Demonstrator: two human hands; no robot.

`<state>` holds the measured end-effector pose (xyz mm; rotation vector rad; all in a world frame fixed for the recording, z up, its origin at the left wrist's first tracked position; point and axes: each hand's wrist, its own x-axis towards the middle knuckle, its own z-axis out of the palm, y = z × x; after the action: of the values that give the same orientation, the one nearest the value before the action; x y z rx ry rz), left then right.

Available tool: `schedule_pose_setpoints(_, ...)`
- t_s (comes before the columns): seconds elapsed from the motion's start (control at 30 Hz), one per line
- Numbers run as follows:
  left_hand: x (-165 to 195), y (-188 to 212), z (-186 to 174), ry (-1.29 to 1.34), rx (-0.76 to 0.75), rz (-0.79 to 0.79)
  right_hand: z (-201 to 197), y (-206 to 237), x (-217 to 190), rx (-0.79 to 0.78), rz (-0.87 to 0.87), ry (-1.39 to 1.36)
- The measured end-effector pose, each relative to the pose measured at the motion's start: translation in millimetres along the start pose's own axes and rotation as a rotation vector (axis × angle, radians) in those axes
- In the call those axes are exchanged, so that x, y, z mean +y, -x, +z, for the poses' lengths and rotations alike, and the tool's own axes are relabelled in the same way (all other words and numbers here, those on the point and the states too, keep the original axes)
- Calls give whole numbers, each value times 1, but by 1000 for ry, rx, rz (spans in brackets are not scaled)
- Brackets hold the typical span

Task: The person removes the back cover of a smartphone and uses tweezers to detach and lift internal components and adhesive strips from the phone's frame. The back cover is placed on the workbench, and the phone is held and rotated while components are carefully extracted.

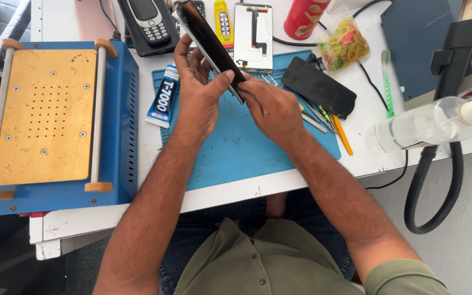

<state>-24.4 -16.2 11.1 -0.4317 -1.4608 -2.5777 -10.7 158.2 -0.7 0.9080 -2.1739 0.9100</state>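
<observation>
Olive-green shirt point(279, 262) at the bottom edge, forearms reaching forward over a blue work mat point(236, 147) on a white table point(83, 218). Left hand point(198, 93): fingers wrapped round a dark smartphone point(208, 43), held tilted above the mat, thumb pressed on its lower end. Right hand point(271, 109): fingertips pinched against the phone's lower edge. Blue heating machine point(55, 120) with brass-coloured plate, left of the mat. Glue tube point(163, 95) just beside the left hand. Black phone panel point(318, 87), tweezers point(312, 114), bag of rubber bands point(345, 43), clear spray bottle point(427, 125) to the right.
</observation>
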Motion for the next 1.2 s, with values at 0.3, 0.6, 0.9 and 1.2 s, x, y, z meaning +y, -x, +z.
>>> schedule_pose_setpoints(0.3,0,1,3,45,-16,25,-6,0,0,3,-13,46)
schedule_pose_setpoints(0.6,-1,-3,2,301,231,-162,-6,8,15,48,12,21)
schedule_pose_setpoints(0.9,2,-1,2,323,272,-221,-2,13,29,106,297,-373)
schedule_pose_setpoints(1.2,1,-2,0,337,253,-218,-4,7,37,53,470,-575)
